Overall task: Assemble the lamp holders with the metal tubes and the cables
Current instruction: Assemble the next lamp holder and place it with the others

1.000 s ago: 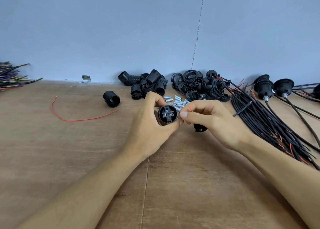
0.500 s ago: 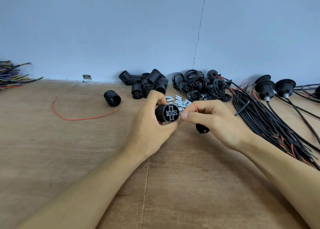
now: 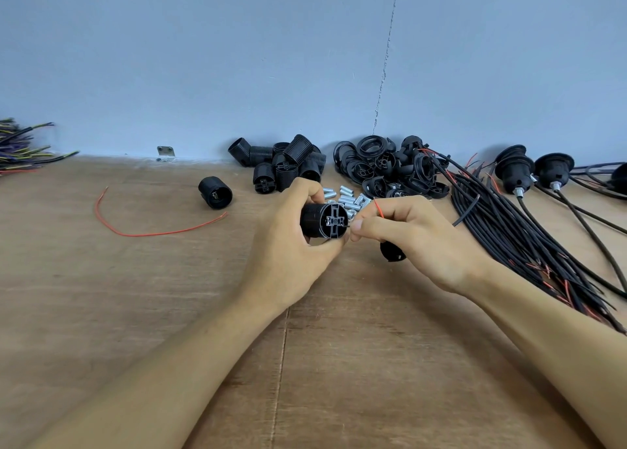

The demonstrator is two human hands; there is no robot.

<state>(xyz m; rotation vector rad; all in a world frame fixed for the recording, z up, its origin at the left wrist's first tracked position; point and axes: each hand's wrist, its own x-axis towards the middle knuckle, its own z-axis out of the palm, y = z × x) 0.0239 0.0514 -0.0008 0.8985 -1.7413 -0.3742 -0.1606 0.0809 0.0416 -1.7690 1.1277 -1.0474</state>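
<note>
One lamp holder (image 3: 324,225), long axis left-right, terminal face pointing right; left hand (image 3: 288,245) grips it, right hand (image 3: 417,241) pinches a cable wire (image 3: 378,208).

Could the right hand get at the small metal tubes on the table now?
Probably yes as to position: the metal tubes lie uncovered just beyond the right hand, with nothing between. But it pinches a red wire beside the lamp holder, so it would have to let go first.
</note>
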